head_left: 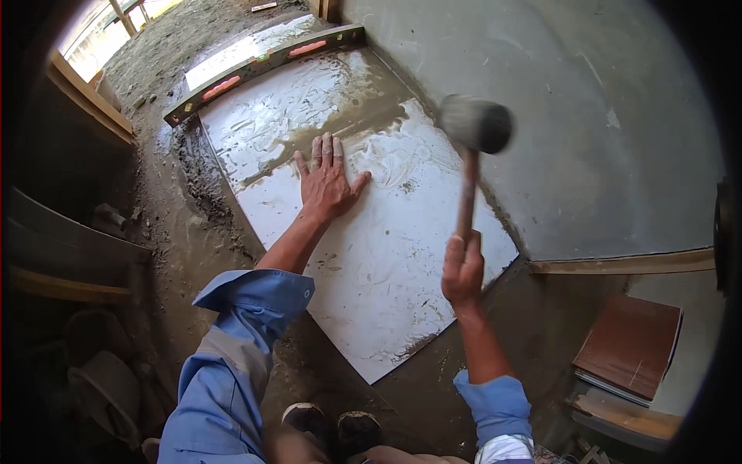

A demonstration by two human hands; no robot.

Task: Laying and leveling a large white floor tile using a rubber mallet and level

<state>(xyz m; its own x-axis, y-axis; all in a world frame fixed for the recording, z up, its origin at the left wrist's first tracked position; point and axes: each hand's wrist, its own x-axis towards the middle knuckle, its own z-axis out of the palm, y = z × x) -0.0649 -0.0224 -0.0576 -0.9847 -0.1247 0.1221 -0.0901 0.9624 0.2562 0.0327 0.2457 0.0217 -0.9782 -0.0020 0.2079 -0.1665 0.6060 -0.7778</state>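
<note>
Head view: a grey wall [587, 131] fills the upper right, and wet, muddy ground [166, 205] spreads along the left side and round the bottom of the work area. Between them lies the near white tile [386, 247], flat and smeared with grey slurry, its one corner pointing down toward the person and its right edge running close along the foot of the wall. Past a band of wet mud that covers much of the seam lies the farther white tile [270, 108], also streaked. A long dark spirit level [269, 63] with red grip slots lies across the far end of that tile, one end close to the wall. The left blue sleeve [224, 387] is rolled toward the elbow, as is the right blue sleeve [495, 406]. At the lower right sits a stack of reddish-brown slabs [627, 340]. The mallet [468, 166] stands raised, its dark, slightly blurred head over the tile's wall side. The hands are well apart: the left hand [331, 185] is laid flat on the near tile, fingers spread, just short of the seam, while the right hand [464, 267] is closed around the mallet's wooden handle. Two dark shoes [359, 433] show at the bottom.
</note>
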